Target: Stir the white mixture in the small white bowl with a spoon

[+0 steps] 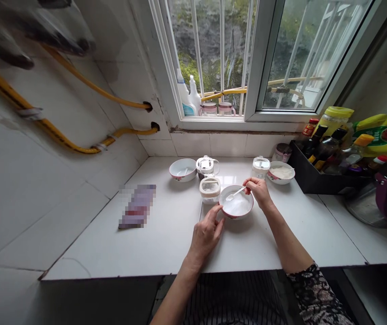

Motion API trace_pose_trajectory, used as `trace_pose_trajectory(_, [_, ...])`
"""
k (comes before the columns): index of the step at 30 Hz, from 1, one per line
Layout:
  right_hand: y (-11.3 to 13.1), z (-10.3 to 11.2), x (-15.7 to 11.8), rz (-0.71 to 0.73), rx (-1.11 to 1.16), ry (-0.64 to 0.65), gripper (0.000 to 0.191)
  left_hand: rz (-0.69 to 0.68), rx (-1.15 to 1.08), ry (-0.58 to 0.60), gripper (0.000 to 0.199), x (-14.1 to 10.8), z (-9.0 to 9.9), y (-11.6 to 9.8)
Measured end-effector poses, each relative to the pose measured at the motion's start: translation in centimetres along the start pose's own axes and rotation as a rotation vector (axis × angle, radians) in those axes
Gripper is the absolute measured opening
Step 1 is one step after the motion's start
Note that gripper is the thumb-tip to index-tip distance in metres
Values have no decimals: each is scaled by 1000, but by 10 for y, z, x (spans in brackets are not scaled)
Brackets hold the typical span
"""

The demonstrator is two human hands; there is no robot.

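Note:
A white bowl (237,208) with a red rim stands on the white tiled counter and holds white contents. My left hand (208,232) touches the bowl's left side with its fingertips, its fingers bent. Over the bowl, my right hand (258,192) pinches the handle of a small white spoon (234,195), whose tip is at the white contents. Just left of this bowl is a square lidded jar (210,192), with another lidded jar (205,166) behind it. A third jar (260,168) stands behind my right hand.
Another bowl (183,171) is at the back left. Beside the third jar sits a bowl of white contents (281,173). A black bin (325,178) of bottles and a metal pot (366,203) are on the right. A blurred packet (137,206) lies left. The window is behind.

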State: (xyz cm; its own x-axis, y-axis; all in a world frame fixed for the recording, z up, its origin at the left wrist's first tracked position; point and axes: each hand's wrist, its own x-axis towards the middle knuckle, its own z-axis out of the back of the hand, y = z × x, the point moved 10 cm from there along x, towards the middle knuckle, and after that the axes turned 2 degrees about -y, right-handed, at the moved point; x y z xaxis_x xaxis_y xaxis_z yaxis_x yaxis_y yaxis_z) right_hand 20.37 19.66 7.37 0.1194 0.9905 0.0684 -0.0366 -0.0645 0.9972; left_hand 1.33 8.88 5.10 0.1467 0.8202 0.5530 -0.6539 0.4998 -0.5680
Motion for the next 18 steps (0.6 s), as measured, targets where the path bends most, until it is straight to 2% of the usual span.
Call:
trace_pose_trajectory(5, [-1, 4, 1, -27, 64, -25, 12, -15, -9, -15, 37, 0, 0, -1])
trace_pose_trajectory(9, [15, -5, -4, 109, 63, -52, 13, -26, -15, -14, 36, 0, -2, -2])
trace_pose_trajectory(11, [30, -14, -11, 253, 8, -58, 16, -36, -11, -19, 36, 0, -2, -2])
trace_pose_trajectory(13, [49, -26, -25, 465, -125, -53, 16, -51, -6, -30, 36, 0, -1, -4])
trace_pose_trajectory(16, [74, -57, -54, 844, -430, 46, 16, -75, 0, -50, 36, 0, 1, -6])
trace_pose_trajectory(18, [80, -70, -68, 1008, -578, 103, 20, -83, 2, -58, 36, 0, 2, -7])
